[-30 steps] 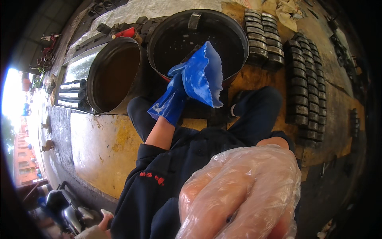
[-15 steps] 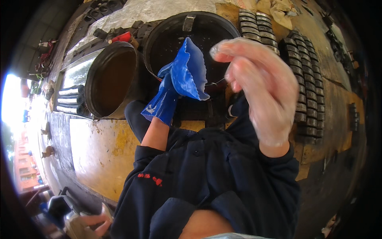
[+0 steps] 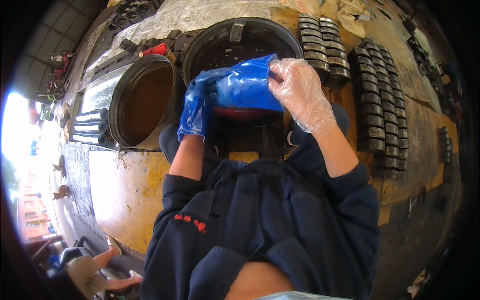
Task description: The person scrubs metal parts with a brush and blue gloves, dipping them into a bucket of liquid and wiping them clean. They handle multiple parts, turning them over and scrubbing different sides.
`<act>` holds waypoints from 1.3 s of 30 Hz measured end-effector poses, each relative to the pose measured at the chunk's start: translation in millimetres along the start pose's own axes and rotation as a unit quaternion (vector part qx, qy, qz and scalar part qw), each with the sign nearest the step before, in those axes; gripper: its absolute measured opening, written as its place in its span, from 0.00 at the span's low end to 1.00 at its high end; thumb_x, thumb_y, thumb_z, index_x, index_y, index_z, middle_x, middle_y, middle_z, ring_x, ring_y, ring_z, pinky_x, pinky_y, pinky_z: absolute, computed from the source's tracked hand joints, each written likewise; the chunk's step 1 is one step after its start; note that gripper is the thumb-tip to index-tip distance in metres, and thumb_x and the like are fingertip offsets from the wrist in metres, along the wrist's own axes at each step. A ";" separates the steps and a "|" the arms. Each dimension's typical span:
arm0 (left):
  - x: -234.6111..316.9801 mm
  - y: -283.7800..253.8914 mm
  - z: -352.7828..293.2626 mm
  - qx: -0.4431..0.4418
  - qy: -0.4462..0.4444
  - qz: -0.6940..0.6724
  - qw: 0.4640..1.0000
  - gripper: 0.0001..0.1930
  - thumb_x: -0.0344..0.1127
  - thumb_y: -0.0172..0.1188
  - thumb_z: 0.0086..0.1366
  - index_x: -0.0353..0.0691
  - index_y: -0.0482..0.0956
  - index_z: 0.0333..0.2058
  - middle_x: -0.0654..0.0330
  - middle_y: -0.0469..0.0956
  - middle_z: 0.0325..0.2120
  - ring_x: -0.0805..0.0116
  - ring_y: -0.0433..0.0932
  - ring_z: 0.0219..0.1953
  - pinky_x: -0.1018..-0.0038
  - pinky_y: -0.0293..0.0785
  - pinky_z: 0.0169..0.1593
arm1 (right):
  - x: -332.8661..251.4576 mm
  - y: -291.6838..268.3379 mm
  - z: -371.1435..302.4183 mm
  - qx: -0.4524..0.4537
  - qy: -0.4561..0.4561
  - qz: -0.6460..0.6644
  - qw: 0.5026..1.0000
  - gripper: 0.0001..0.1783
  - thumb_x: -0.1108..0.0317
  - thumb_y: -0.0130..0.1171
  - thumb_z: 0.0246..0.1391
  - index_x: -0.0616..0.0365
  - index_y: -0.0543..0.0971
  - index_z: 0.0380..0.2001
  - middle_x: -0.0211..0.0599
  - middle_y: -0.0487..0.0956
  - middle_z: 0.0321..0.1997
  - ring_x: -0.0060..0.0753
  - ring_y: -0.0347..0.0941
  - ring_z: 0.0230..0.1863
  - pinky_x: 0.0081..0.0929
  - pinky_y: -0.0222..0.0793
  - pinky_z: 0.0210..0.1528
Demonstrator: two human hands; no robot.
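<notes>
A blue rubber glove [image 3: 245,85] is held sideways in front of me, over the near rim of the round black tub [image 3: 192,41]. My left hand [image 3: 194,107], in a matching blue glove, is closed on its left end; the fingers partly blend into the same blue. My right hand [image 3: 302,90], in a thin clear plastic glove, pinches the open cuff at the right end. Dark liquid with small floating bits shows inside the tub. Below the held glove is a dark red surface [image 3: 245,115], mostly hidden.
Left of the tub stands a bucket [image 3: 116,100] of brown liquid. A red object [image 3: 155,49] lies behind it. Stacked dark curved blocks [image 3: 370,100] stand at the right, with more stacks [image 3: 314,45] beside the tub. Another person's leg [image 3: 105,256] shows at lower left.
My right hand has come left and taken the blue glove's cuff. The glove has turned from upright and flared to lying sideways between both hands.
</notes>
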State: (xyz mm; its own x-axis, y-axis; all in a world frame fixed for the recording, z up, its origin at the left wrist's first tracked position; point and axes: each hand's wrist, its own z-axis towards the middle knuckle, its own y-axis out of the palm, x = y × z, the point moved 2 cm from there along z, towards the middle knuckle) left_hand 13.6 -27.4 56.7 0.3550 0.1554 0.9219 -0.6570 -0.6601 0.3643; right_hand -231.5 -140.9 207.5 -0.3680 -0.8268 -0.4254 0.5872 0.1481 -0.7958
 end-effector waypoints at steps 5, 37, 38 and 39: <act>70.6 -20.9 17.8 0.067 0.155 0.014 0.985 0.14 0.45 0.63 0.77 0.38 0.84 0.41 0.60 0.86 0.33 0.72 0.82 0.31 0.77 0.79 0.38 | -16.2 -1.7 4.1 0.015 -0.027 0.232 0.972 0.12 0.69 0.68 0.57 0.59 0.86 0.43 0.47 0.85 0.38 0.51 0.82 0.43 0.39 0.77 0.47; 10.5 -48.0 113.2 -0.036 -0.096 0.147 0.984 0.19 0.45 0.61 0.77 0.46 0.77 0.61 0.54 0.85 0.55 0.61 0.84 0.54 0.64 0.79 0.54 | 119.9 222.1 84.4 -0.314 0.070 0.177 0.930 0.24 0.51 0.65 0.59 0.58 0.86 0.49 0.49 0.87 0.46 0.47 0.84 0.50 0.41 0.79 0.53; 7.3 -62.4 121.9 -0.025 -0.092 0.142 0.985 0.19 0.45 0.61 0.77 0.46 0.78 0.60 0.54 0.85 0.54 0.61 0.84 0.54 0.64 0.79 0.54 | 133.9 224.5 80.3 -0.333 0.066 0.111 0.934 0.25 0.49 0.63 0.58 0.57 0.87 0.48 0.51 0.87 0.45 0.50 0.84 0.49 0.44 0.79 0.52; 3.5 -69.7 130.5 -0.018 -0.086 0.137 0.987 0.18 0.45 0.61 0.77 0.45 0.78 0.60 0.54 0.86 0.54 0.61 0.85 0.54 0.63 0.78 0.55 | 145.3 220.2 78.3 -0.348 0.064 0.042 0.934 0.25 0.47 0.62 0.58 0.56 0.87 0.47 0.54 0.86 0.44 0.54 0.84 0.47 0.47 0.79 0.51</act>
State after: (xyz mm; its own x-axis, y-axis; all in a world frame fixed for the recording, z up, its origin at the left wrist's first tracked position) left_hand 147.4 -76.8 17.3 0.2663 -0.1553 0.9513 -0.7666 -0.6324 0.1114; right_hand -99.2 -271.0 4.2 -0.4500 -0.7314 -0.5123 0.0239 0.5637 -0.8257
